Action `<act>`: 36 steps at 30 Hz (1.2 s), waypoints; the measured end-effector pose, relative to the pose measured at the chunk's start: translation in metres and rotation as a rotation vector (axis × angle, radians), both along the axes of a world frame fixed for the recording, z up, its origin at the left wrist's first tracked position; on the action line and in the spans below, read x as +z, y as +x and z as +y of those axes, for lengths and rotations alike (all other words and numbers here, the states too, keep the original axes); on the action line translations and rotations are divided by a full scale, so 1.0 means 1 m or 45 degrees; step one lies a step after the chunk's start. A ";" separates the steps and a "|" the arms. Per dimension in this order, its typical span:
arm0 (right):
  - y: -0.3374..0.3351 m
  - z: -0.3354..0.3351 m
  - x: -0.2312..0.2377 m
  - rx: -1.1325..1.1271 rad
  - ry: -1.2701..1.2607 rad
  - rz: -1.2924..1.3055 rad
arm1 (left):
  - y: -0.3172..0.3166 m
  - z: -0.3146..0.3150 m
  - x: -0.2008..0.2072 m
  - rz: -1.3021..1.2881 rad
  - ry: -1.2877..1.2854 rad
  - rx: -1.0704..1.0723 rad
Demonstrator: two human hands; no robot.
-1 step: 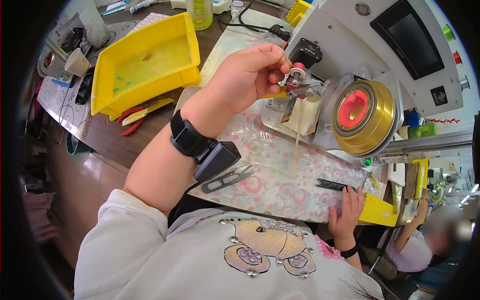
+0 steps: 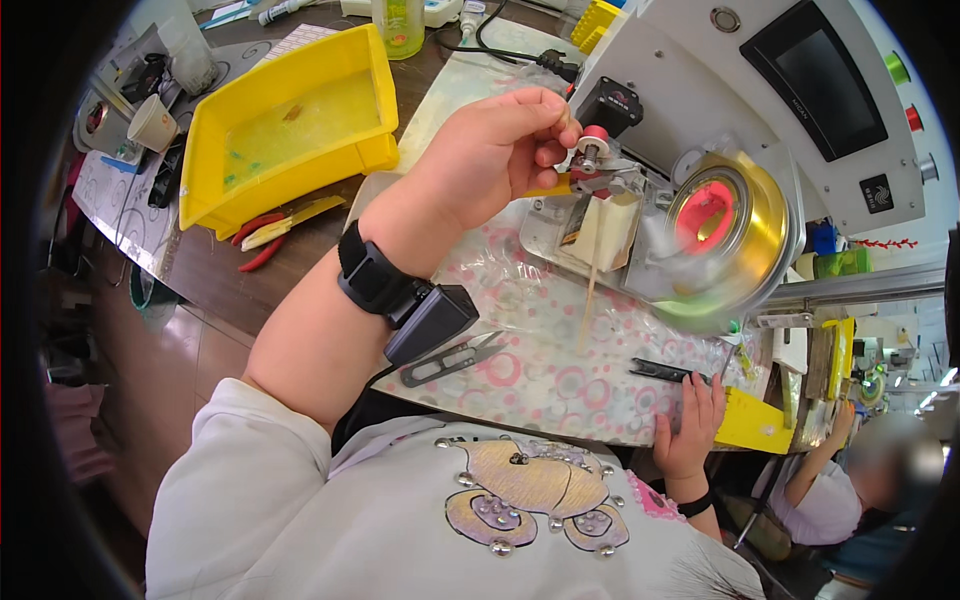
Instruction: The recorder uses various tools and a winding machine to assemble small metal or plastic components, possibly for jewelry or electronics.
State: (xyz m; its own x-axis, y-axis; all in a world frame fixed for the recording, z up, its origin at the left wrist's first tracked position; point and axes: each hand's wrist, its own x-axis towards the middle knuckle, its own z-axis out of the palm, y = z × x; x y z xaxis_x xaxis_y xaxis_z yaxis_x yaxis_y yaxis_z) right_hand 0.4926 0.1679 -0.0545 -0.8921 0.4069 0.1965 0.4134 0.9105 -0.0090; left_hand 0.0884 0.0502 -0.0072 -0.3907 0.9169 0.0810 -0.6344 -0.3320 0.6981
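My left hand is raised over the bench with thumb and fingertips pinched together beside a small roller with a red top. Whatever lies between those fingertips is too small to make out. To the right of the roller, on the front of a white machine, a gold wheel with a pink-red centre shows as a blur. My right hand lies with its fingers stretched out at the table's near edge, its fingertips at the end of a dark slim tool.
Grey thread snips lie near my left forearm. Far left are a yellow tray and red-handled pliers. A thin stick hangs below the roller. Beside my right hand is a yellow box; another person sits beyond.
The gold wheel, sharp before, is now smeared by turning. Both hands keep their places.
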 end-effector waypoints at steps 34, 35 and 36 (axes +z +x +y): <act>-0.007 0.003 0.000 -0.009 -0.046 0.023 | -0.001 0.005 -0.003 0.067 0.067 0.021; -0.008 0.002 0.001 -0.012 -0.047 0.023 | 0.000 0.005 -0.003 0.058 0.064 0.029; -0.008 0.002 0.002 -0.015 -0.047 0.024 | 0.000 0.005 -0.003 0.049 0.062 0.037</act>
State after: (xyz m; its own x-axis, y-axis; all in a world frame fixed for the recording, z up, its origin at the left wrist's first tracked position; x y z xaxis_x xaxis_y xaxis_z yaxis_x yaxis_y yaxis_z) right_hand 0.4848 0.1698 -0.0524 -0.8834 0.4248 0.1979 0.4237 0.9044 -0.0501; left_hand 0.0883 0.0552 -0.0105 -0.4126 0.9000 0.1406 -0.5973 -0.3839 0.7042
